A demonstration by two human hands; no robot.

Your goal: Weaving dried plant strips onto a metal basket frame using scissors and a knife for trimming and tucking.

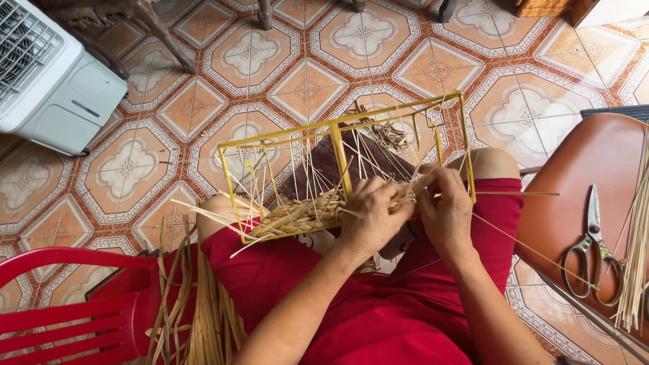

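Across my knees rests the yellow rectangular metal wire frame (336, 126), tilted up and away from me, its near rail against my lap. Pale thin straw strands (307, 162) run as uprights from the far rail down to the near one. Along the bottom, a low band of woven flat straw (297, 215) is built up, dense and tan, a few rows thick by my judgement. Above that band the uprights stand bare and open, so most of the frame's height looks unwoven. Loose ends stick out sideways at the left corner, untrimmed.

My left hand (368, 220) is curled narrow, fingers pinched on strands at the right end of the woven band. My right hand (443, 206) sits just beside it, touching, fingers closed on thin strands at the frame's right upright. One long strand trails off to the right from under that hand.

Texture: straw dry, matte, some flat and ribbon-like, some round and stiff. Frame smooth, painted.

Outward: red cloth of my clothing (378, 311) under the work. A sheaf of flat dried straw (203, 318) hangs by my left knee, beside a red plastic chair (74, 297). On the brown leather-look seat (595, 162) to my right lie steel scissors (593, 250) and a bundle of pale thin sticks (637, 243). Patterned orange floor tiles (304, 88); white plastic fan unit (54, 81) far left.
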